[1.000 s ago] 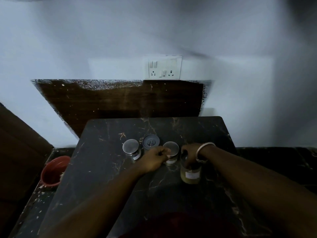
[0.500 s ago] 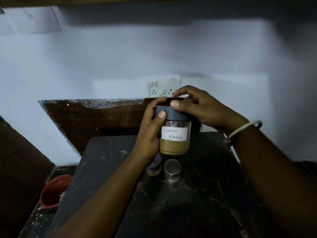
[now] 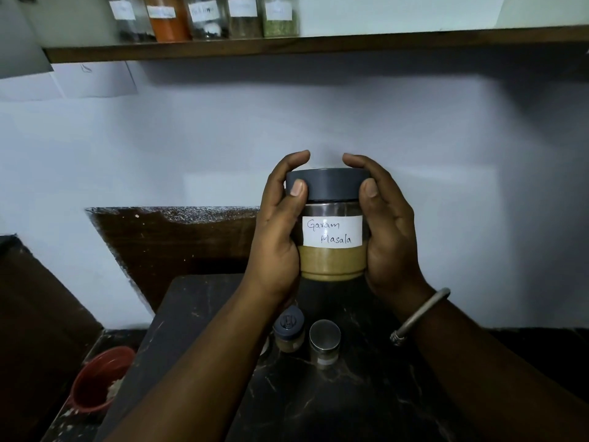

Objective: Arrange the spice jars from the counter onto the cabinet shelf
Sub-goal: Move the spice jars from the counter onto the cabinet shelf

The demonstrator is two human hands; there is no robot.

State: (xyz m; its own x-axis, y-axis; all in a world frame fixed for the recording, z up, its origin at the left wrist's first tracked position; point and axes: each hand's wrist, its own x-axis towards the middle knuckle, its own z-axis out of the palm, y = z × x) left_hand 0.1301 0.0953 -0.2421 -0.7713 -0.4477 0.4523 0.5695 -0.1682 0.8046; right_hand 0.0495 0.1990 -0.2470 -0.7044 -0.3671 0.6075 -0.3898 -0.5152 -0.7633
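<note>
Dim kitchen corner w/ a pale wall: a wood shelf is running across the top, and a dark marble counter is sitting below. On the shelf's left end 5 labelled jars are already standing in a row, the orange jar second from left. The person is holding the masala jar upright in mid-air, approx. halfway between counter and shelf, label facing us. The left hand and right hand are each curling round a side of it, thumbs pressing the grey lid's rim. So that one's lifted but not yet shelved. 2 small ones are waiting on the counter, just beside each other under the left wrist: a grey-lid jar and a steel-lid jar. I'm guessing the arm could be hiding more. Tally: 8 jars in sight (5 up, 1 in hand, 2 to go), 1 bangle on the right wrist, 1 red bowl lower left.
</note>
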